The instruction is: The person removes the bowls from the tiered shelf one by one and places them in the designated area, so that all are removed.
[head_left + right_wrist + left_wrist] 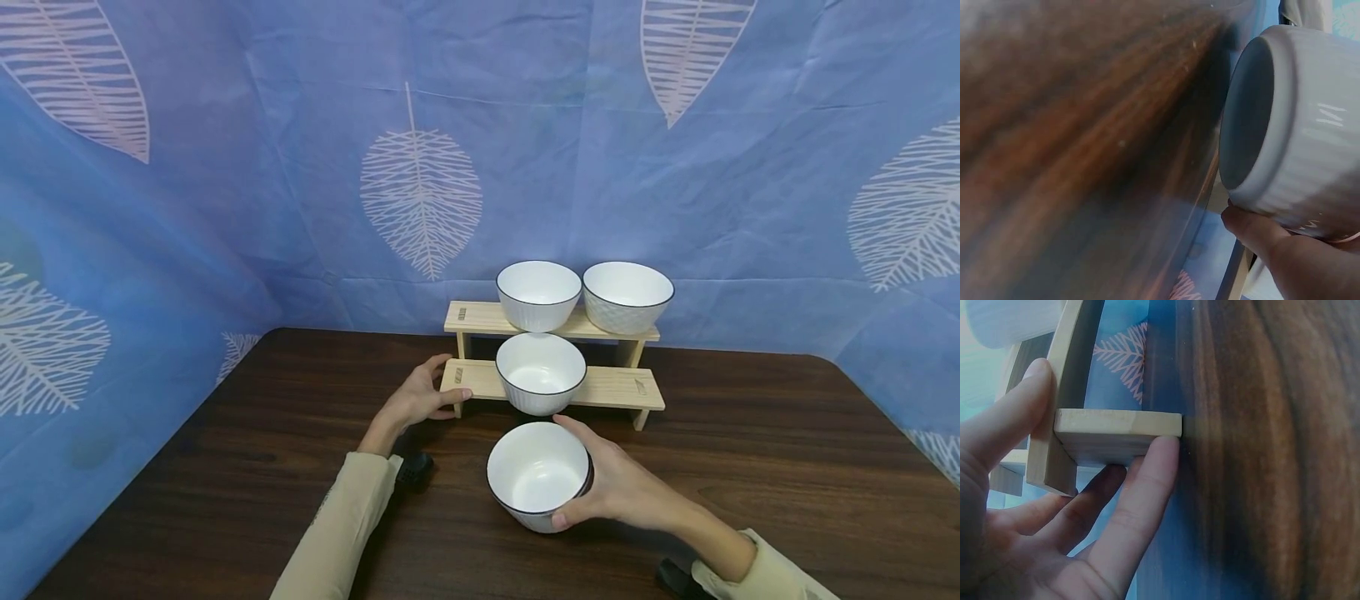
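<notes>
My right hand (626, 487) grips a white bowl (536, 467) with a thin dark rim by its right side, in front of the two-step wooden stand (615, 386). A second dark edge shows just under that rim at the right. In the right wrist view the ribbed bowl (1319, 137) is raised off the table, its foot showing. With its thumb on the plank and fingers about the end leg (1119, 428), my left hand (412, 400) holds the left end of the lower step. On that step sits a white bowl (540, 375).
Two more white bowls, one ribbed (538, 296) and one with a textured pattern (628, 297), stand side by side on the upper step (480, 317). Behind the dark wooden table (757, 442) hangs a blue cloth (300, 167) with white leaf prints.
</notes>
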Demonstrator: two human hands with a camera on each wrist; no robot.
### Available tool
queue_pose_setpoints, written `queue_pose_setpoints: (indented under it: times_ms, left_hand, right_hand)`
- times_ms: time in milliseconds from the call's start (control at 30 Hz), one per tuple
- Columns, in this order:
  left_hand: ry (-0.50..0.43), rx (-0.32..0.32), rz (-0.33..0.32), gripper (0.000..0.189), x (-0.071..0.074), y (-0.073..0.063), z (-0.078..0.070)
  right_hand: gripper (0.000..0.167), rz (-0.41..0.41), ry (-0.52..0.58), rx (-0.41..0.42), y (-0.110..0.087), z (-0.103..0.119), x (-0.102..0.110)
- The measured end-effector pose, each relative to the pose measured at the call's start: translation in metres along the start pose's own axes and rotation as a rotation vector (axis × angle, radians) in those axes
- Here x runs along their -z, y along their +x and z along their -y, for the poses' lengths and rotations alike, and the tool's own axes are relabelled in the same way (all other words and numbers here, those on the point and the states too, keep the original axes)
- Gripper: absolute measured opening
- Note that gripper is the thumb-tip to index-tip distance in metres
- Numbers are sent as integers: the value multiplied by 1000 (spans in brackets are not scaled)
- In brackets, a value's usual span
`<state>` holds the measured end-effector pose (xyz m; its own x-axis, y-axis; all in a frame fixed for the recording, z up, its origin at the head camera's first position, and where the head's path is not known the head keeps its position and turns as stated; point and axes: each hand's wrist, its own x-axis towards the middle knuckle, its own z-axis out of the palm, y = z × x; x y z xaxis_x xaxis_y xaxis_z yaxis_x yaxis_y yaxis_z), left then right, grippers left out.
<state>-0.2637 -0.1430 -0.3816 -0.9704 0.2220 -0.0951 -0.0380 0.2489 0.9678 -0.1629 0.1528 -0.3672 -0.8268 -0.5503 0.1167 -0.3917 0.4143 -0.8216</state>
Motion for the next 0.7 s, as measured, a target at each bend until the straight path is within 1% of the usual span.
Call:
queue_pose_setpoints:
  times_ms: [267,567,633,700]
  left_hand:
    - [3,1,-4,81,0,1,0]
    - [4,-1,5,80,1,2,2]
    - [2,-1,6,80,1,2,2]
    - [3,-2,4,80,0,2,2]
  right_hand:
    - [116,45,63,-35,2,0,-4]
    - [117,63,-20,-8,8,5,-4]
    - [115,73,-8,-10,10,5,-5]
    - [113,94,44,-5,13,5,-7]
